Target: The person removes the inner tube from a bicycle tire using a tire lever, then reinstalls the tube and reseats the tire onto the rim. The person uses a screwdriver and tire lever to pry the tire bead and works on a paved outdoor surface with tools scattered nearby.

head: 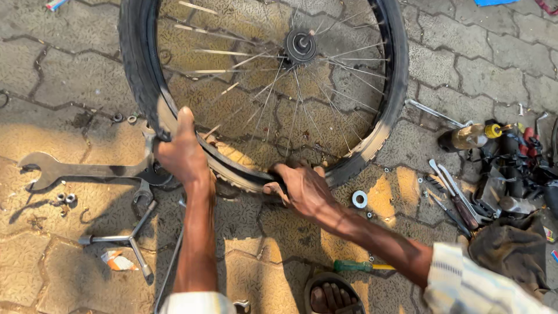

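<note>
Grey paving blocks (pixel 70 52) underfoot, outdoors, sunlit. Around us: big open-end wrench (pixel 75 170) and three-way socket wrench (pixel 125 241) at left; washer (pixel 360 199), pliers (pixel 459 200), oil bottle (pixel 474 136), dark rag (pixel 511 250) at right; green-handled screwdriver (pixel 360 266) near our sandalled foot (pixel 331 298). Bicycle wheel (pixel 264 87) stands before us, hub (pixel 300 45) up top. Our left hand (pixel 183 154) clamped on tyre (pixel 139 70) edge; right hand (pixel 302 189) curled shut over tyre bead at lower rim.

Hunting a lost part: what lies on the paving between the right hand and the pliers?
In the head view, a metal washer lies on the paving between the right hand and the pliers.
</note>
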